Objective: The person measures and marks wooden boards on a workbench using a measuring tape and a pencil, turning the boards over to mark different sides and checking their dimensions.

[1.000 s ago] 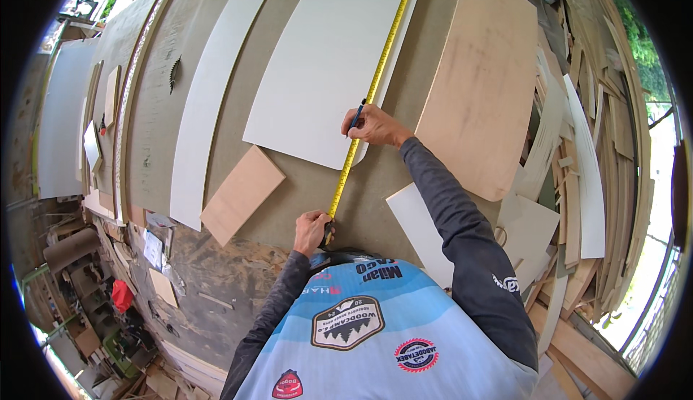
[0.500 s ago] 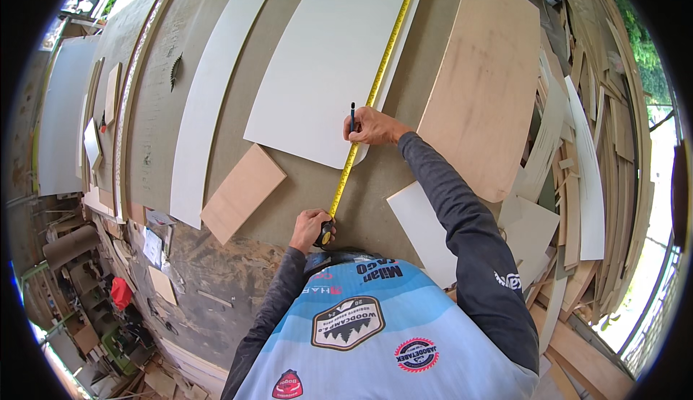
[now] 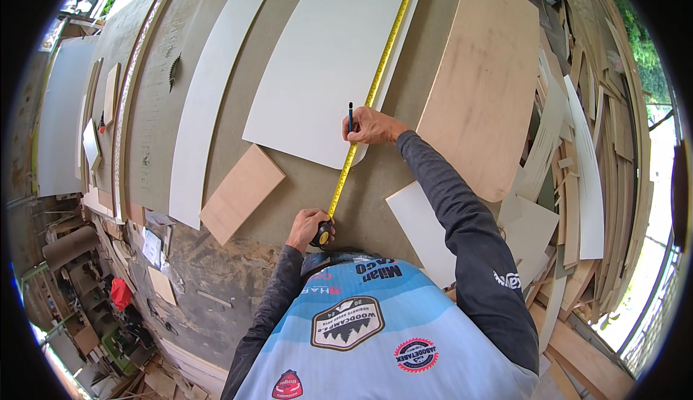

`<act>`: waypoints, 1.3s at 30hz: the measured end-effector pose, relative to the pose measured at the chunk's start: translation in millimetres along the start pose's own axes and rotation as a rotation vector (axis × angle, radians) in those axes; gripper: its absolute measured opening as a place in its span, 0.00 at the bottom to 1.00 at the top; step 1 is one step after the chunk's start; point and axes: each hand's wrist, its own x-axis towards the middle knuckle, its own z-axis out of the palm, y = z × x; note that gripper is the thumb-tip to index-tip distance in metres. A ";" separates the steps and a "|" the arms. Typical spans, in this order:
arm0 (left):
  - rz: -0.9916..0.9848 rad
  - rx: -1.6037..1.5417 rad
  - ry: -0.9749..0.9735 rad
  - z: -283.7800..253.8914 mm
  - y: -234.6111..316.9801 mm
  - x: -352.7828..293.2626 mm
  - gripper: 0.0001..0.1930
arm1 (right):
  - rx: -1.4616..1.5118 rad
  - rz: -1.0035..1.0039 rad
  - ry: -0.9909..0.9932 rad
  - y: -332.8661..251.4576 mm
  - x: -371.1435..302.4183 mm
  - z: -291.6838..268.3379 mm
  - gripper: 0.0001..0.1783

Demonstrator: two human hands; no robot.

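A large white panel (image 3: pixel 310 75) lies flat on the worktable. Along its right side runs the yellow blade of a tape measure (image 3: pixel 391 42), pulled out past the panel's far end and out of view. At the table's near edge, just off the panel, my left hand (image 3: pixel 309 228) is closed around the black and yellow tape case. My right hand (image 3: pixel 372 125) rests on the blade near the panel's near end, pinching a dark pencil (image 3: pixel 351 117) whose shaft points up and away. The pencil's lower end is hidden by the fingers.
A small wooden board (image 3: pixel 243 194) and a long white strip (image 3: pixel 216 97) lie to the left, with a circular saw blade (image 3: pixel 174 71) beyond. On the right are a plywood panel (image 3: pixel 484 82), a white offcut (image 3: pixel 426 230) and stacked wood scraps (image 3: pixel 606 125).
Almost nothing differs. Both hands keep their places on the tape and pencil, with only a very slight shift of the view.
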 end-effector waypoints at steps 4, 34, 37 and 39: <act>0.002 0.001 -0.004 0.1 0.9 -0.2 0.11 | -0.005 -0.008 0.005 1.9 0.6 -0.1 0.06; -0.003 0.007 -0.014 -1.2 0.3 1.6 0.11 | 0.030 -0.024 0.008 4.3 2.2 -1.1 0.08; -0.002 0.002 -0.012 -1.5 0.2 0.9 0.11 | 0.013 -0.018 0.003 3.5 3.3 -1.3 0.08; 0.000 0.000 -0.015 -1.8 -0.2 1.2 0.11 | 0.033 -0.025 0.008 3.5 2.9 -0.8 0.08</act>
